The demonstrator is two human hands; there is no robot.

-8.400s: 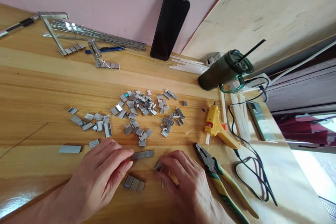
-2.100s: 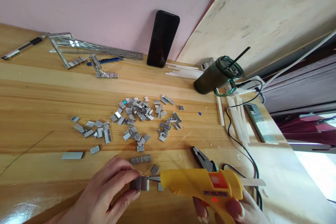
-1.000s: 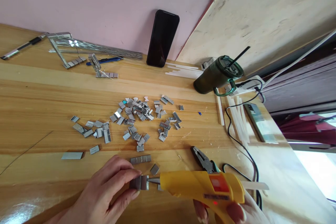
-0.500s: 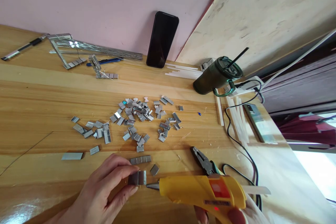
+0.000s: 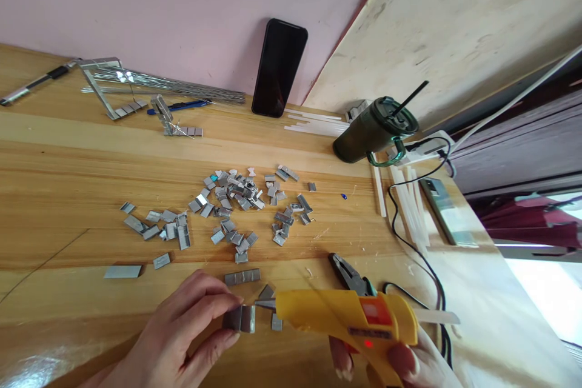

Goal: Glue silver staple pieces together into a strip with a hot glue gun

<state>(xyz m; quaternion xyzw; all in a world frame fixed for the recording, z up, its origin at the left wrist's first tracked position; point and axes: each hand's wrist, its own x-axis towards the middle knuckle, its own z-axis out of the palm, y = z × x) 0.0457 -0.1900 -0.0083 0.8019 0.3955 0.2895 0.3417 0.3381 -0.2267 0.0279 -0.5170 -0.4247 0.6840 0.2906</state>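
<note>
Between thumb and fingers, my left hand [image 5: 182,327] pinches a small folded silver metal piece [image 5: 239,319]. My right hand [image 5: 409,357] is wrapped round the handle of a yellow glue gun [image 5: 336,318], whose red light is lit and a glue stick [image 5: 437,316] pokes out of its back. The gun's nozzle tip lies just by the upper right corner of the held piece; whether they touch I cannot tell. Close by on the wood are a joined metal strip [image 5: 242,277], a small square piece [image 5: 276,322] and another partly behind the nozzle [image 5: 266,292].
Several loose metal pieces [image 5: 236,191] lie scattered across the table [image 5: 54,163]. Pliers [image 5: 350,273] rest behind the glue gun, beside a black cable [image 5: 427,260]. Farther back stand a phone [image 5: 279,66] and a dark tumbler [image 5: 375,130]. Glue sticks [image 5: 409,206] lie at right.
The glue gun has risen slightly, its nozzle shifting from the held piece's lower right side to its upper right corner. A small square piece now shows below the nozzle. The left hand keeps its pinch.
</note>
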